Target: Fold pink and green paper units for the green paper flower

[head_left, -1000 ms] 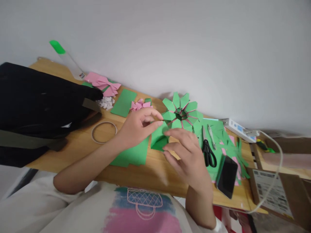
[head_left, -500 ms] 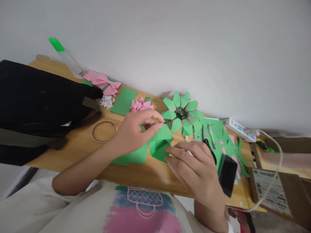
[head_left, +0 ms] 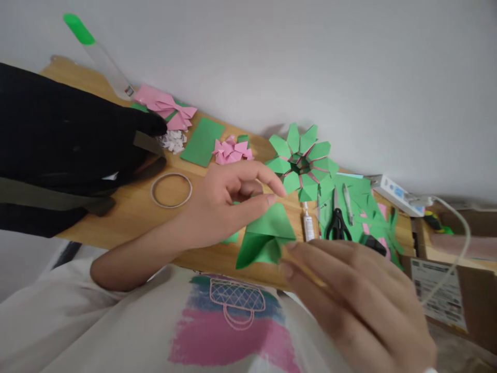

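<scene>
A partly folded sheet of green paper [head_left: 267, 228] is held up above the table's front edge, its lower half creased inward like a pocket. My left hand [head_left: 236, 204] has thumb and index finger closed at the paper's top end. At the lower right corner, my right hand [head_left: 357, 295] pinches the sheet between thumb and fingers. Just beyond the hands stands a ring-shaped flower of folded green and pink paper [head_left: 298, 166]. A white glue tube [head_left: 308, 225] lies right of the held sheet. More green paper [head_left: 232, 238] shows partly under my left hand.
Black scissors [head_left: 337, 225] and a cutter [head_left: 348, 203] lie on green scraps at right, near a power strip [head_left: 398, 194]. A tape ring [head_left: 171, 190], folded pink pieces [head_left: 233, 150], a green sheet [head_left: 202, 141] and a black bag [head_left: 70, 150] are leftward. A cardboard box [head_left: 473, 295] stands at right.
Both hands and the green paper have shifted rightward in view, and my right hand looks nearer and larger. The paper's lower fold has opened out wider. The camera view has tilted downward slightly.
</scene>
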The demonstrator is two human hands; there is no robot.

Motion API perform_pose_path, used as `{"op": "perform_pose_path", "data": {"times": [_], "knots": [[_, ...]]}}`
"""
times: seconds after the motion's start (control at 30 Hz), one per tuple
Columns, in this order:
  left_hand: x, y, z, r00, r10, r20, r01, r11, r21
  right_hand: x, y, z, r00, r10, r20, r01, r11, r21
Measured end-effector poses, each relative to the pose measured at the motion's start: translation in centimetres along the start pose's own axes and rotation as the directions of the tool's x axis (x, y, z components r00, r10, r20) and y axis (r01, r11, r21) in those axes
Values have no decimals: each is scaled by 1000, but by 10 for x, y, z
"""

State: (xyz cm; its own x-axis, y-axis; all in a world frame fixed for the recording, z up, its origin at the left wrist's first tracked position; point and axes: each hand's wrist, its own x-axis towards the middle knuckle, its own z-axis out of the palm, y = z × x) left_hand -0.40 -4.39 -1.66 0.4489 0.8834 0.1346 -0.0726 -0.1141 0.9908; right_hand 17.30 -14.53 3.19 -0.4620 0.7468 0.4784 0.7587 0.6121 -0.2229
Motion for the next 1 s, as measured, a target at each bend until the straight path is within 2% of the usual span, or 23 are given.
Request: {"op": "perform_pose_path", "data": {"times": [0.03,0.1,0.23,0.3,0.4,0.53,0.7,0.8,1.0], "knots": [[-1,-2,2,999,-20,-37,20,1000,-21,-2,5,4,998,11,-54,-12,1000,-18],[-2,-6,6,992,-19,-123,12,999,-53,-6,14,13,994,67,-87,-70,997,-27],[-2,-15,10,965,2,-263,-22,997,-72,-13,22,33,911,338,-237,-312,939,143],[-3,-20,11,964,-4,-264,-19,996,-83,-13,20,42,882,382,-276,-365,924,114],[-5,-27,14,959,-74,-275,42,992,-119,-9,16,54,858,417,-300,-428,903,32],[-12,-36,18,965,-99,-245,58,984,-168,-1,17,65,820,477,-315,-488,872,49],[-17,-38,18,985,-113,-132,84,974,-210,3,23,68,813,458,-358,-461,883,84],[-16,-36,16,989,-108,-101,91,983,-156,1,27,68,818,411,-402,-464,885,-38],[-11,-31,16,991,-51,-121,44,997,-60,0,32,66,845,261,-467,-407,880,-244]]}}
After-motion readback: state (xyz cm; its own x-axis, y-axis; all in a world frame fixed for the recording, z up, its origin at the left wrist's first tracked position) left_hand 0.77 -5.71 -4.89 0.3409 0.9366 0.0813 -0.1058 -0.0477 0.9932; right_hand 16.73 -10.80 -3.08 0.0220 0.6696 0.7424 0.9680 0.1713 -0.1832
